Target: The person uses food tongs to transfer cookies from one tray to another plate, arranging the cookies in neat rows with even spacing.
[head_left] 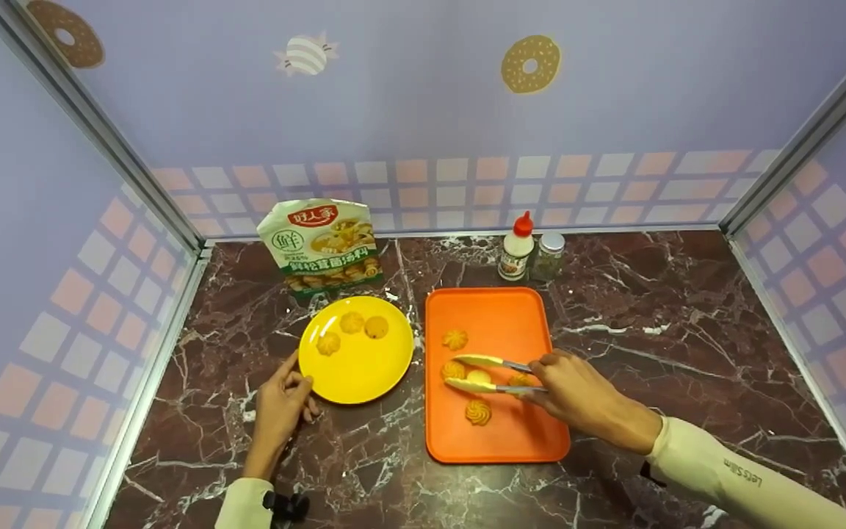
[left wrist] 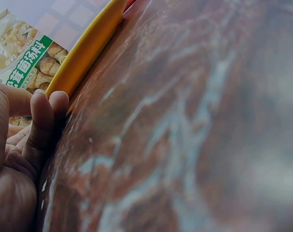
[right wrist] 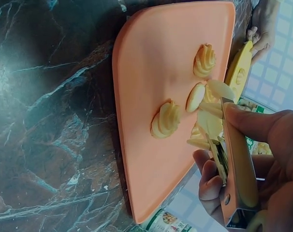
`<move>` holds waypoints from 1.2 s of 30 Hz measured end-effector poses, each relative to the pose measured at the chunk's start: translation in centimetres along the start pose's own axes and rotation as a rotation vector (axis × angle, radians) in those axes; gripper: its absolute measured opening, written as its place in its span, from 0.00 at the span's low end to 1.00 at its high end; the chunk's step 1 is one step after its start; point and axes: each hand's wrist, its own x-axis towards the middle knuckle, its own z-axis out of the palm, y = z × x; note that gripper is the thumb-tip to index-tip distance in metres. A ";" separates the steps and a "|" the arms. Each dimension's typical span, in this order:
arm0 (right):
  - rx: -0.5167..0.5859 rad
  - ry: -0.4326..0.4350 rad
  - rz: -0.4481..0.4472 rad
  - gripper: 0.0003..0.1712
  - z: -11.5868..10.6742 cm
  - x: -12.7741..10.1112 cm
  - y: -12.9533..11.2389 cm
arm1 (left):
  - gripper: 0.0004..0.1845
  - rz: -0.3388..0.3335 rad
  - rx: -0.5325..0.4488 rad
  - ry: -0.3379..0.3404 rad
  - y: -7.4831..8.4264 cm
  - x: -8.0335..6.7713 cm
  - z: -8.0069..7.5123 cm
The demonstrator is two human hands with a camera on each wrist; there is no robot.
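The right hand grips tongs astride cookies; gentle squeezing suits them. The left hand holds the yellow plate.

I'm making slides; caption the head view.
Right hand holds yellow-tipped metal tongs over a rectangular orange tray of golden cookies; left hand touches a round yellow plate.

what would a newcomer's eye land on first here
Probably the bright orange tray, just right of centre on the dark marbled table, where the right hand holds yellow-tipped tongs over swirled cookies. Next, the round yellow plate to its left, bearing three cookies, with the left hand holding its edge.
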 end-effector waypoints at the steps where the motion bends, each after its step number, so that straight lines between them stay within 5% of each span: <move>1: 0.000 0.002 -0.002 0.16 0.0 0.0 0.0 | 0.33 0.000 0.002 0.001 0.0 0.0 0.0; 36: 0.045 0.096 0.012 0.15 0.5 0.2 0.1 | 0.32 0.020 -0.018 0.009 0.1 -0.1 0.2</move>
